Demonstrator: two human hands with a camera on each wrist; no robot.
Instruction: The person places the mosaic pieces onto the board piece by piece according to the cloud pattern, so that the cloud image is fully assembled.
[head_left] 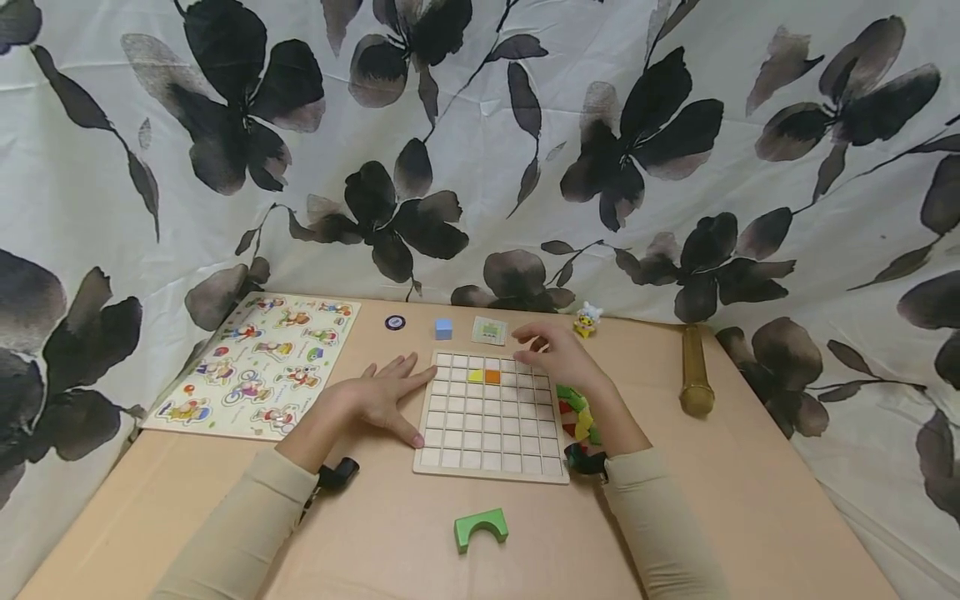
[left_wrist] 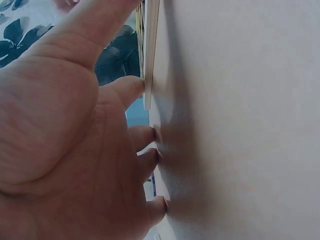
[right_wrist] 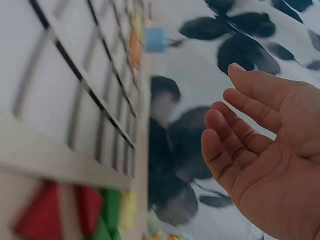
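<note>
A square white grid board [head_left: 487, 429] lies in the middle of the table, with a yellow tile [head_left: 476, 376] and an orange tile [head_left: 492, 377] side by side in its upper part. My left hand [head_left: 378, 396] spreads its fingers along the board's left side. In the left wrist view, thumb and index finger touch the board's edge [left_wrist: 150, 60] while the other fingertips rest on the table. Above the board's upper right corner hovers my right hand [head_left: 558, 354]. The right wrist view shows its fingers [right_wrist: 217, 155] loosely bent, with nothing in them.
Red, green and yellow pieces [head_left: 577, 414] lie right of the board. A green arch block [head_left: 480, 527] stands in front. Behind are a dark round token [head_left: 394, 322], blue cube [head_left: 443, 329], small card [head_left: 490, 331] and toy figure [head_left: 587, 319]. A picture board [head_left: 255, 358] and brown cylinder [head_left: 697, 375] flank them.
</note>
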